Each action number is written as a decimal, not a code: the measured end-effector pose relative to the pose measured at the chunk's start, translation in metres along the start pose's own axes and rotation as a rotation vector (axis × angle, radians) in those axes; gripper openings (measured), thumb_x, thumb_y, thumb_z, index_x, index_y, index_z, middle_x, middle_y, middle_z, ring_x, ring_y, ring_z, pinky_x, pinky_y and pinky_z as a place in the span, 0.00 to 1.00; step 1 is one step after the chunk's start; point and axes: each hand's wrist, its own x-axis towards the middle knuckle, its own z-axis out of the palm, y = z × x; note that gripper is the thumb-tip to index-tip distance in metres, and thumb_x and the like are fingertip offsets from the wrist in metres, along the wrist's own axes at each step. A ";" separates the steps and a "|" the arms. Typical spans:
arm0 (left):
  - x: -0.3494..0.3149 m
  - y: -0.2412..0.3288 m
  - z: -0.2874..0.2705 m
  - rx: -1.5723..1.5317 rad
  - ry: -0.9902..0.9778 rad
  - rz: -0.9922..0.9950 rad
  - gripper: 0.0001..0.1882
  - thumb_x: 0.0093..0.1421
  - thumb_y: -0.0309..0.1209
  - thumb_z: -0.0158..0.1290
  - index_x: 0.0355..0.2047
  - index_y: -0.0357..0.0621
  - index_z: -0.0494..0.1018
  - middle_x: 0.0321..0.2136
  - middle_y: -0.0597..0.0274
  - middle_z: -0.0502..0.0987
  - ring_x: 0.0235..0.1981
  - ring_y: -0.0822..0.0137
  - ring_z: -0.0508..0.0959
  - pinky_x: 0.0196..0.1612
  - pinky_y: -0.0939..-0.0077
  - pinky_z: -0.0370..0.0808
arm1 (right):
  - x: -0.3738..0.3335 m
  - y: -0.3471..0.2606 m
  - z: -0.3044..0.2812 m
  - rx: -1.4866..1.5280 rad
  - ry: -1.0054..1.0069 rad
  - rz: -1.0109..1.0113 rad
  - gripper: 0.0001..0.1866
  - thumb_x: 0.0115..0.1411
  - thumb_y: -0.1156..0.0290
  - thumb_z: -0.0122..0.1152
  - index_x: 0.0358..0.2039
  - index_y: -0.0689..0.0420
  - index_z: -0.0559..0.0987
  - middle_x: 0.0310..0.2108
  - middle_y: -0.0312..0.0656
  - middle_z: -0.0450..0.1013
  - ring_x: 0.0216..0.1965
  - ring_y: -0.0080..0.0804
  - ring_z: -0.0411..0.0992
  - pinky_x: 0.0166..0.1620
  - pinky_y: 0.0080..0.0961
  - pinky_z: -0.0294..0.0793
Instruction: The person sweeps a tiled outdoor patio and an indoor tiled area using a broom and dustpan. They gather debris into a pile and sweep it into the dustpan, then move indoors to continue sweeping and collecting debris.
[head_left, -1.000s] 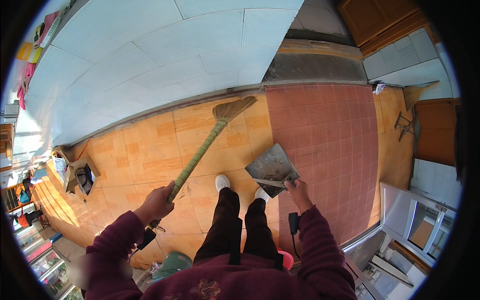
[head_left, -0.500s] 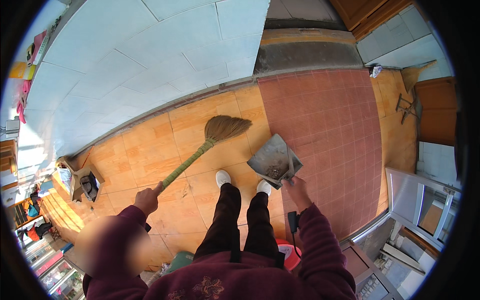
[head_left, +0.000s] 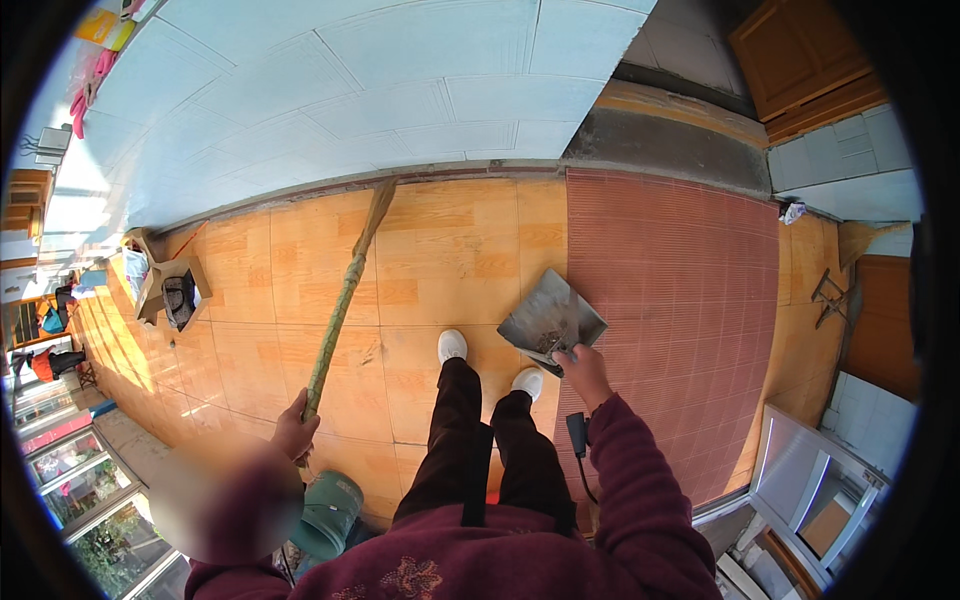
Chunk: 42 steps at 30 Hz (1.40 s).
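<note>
My left hand (head_left: 295, 428) is wrapped round the green-bound handle of a broom (head_left: 340, 310). Its brown bristle head, seen edge-on, reaches up to the foot of the pale blue wall. In my right hand (head_left: 587, 374) is the handle of a grey metal dustpan (head_left: 535, 312), closed in my fingers. Dark debris (head_left: 552, 340) lies in the pan toward the handle end. The dustpan is over the left edge of the red-brown ribbed mat, just ahead of my white shoes (head_left: 452, 345). Broom head and dustpan are well apart.
The ribbed mat (head_left: 680, 330) covers the right of the wood-patterned tile floor (head_left: 450, 240). A cardboard box (head_left: 190, 285) with things in it stands at the left. A green bucket (head_left: 328, 512) is by my left side. A tiled wall (head_left: 400, 90) borders the far side.
The broom has swung left and away from the dustpan, its head now at the wall's foot. My left hand has lowered slightly. The dustpan stays about where it was, and the view has shifted.
</note>
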 end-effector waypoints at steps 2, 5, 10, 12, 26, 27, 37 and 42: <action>0.019 0.018 0.029 -0.126 -0.021 -0.112 0.39 0.55 0.29 0.53 0.65 0.43 0.48 0.21 0.54 0.72 0.12 0.66 0.74 0.13 0.72 0.71 | 0.009 -0.001 0.006 -0.013 -0.031 -0.020 0.19 0.51 0.57 0.64 0.30 0.63 0.77 0.25 0.56 0.73 0.31 0.53 0.74 0.33 0.40 0.72; 0.030 0.044 0.064 -0.131 -0.087 -0.042 0.41 0.54 0.28 0.53 0.64 0.37 0.45 0.24 0.49 0.73 0.13 0.65 0.75 0.14 0.72 0.73 | 0.019 -0.002 0.014 -0.004 -0.058 -0.047 0.20 0.51 0.56 0.63 0.30 0.63 0.77 0.26 0.57 0.73 0.32 0.54 0.73 0.34 0.41 0.71; -0.018 0.058 0.113 0.044 -0.272 0.035 0.38 0.53 0.26 0.49 0.63 0.36 0.47 0.25 0.44 0.76 0.15 0.60 0.77 0.19 0.68 0.76 | 0.027 -0.007 0.019 0.041 -0.115 -0.003 0.21 0.51 0.57 0.62 0.32 0.66 0.77 0.30 0.59 0.73 0.36 0.57 0.71 0.37 0.43 0.70; -0.036 0.065 0.127 0.060 -0.371 0.006 0.39 0.53 0.28 0.50 0.64 0.36 0.46 0.25 0.43 0.75 0.17 0.60 0.78 0.22 0.67 0.77 | 0.029 -0.009 0.017 0.033 -0.115 0.015 0.21 0.51 0.57 0.62 0.32 0.66 0.77 0.30 0.59 0.73 0.37 0.57 0.71 0.38 0.42 0.70; -0.084 0.063 0.038 -0.002 -0.381 0.264 0.36 0.53 0.27 0.53 0.63 0.44 0.54 0.20 0.58 0.75 0.20 0.67 0.74 0.28 0.73 0.73 | 0.028 0.019 0.028 0.018 -0.079 0.109 0.23 0.51 0.54 0.63 0.31 0.65 0.77 0.30 0.58 0.74 0.38 0.56 0.72 0.39 0.43 0.70; -0.074 0.069 0.037 0.077 -0.349 0.240 0.36 0.53 0.27 0.53 0.63 0.43 0.55 0.20 0.56 0.74 0.20 0.65 0.75 0.28 0.72 0.73 | 0.027 0.020 0.029 0.010 -0.072 0.121 0.23 0.51 0.54 0.63 0.31 0.65 0.77 0.31 0.58 0.74 0.38 0.56 0.72 0.39 0.43 0.71; -0.024 0.103 0.058 0.263 -0.573 0.086 0.37 0.52 0.29 0.53 0.63 0.44 0.54 0.18 0.52 0.73 0.15 0.67 0.75 0.22 0.71 0.74 | 0.019 0.023 0.041 0.029 -0.050 0.218 0.24 0.50 0.51 0.62 0.32 0.63 0.77 0.31 0.55 0.75 0.38 0.53 0.73 0.41 0.43 0.70; -0.051 0.091 0.026 0.132 -0.615 -0.012 0.38 0.52 0.30 0.56 0.64 0.47 0.54 0.20 0.58 0.74 0.15 0.72 0.73 0.21 0.76 0.72 | 0.025 -0.002 0.038 0.051 0.017 0.271 0.24 0.49 0.51 0.64 0.30 0.63 0.77 0.31 0.56 0.75 0.37 0.54 0.72 0.40 0.42 0.70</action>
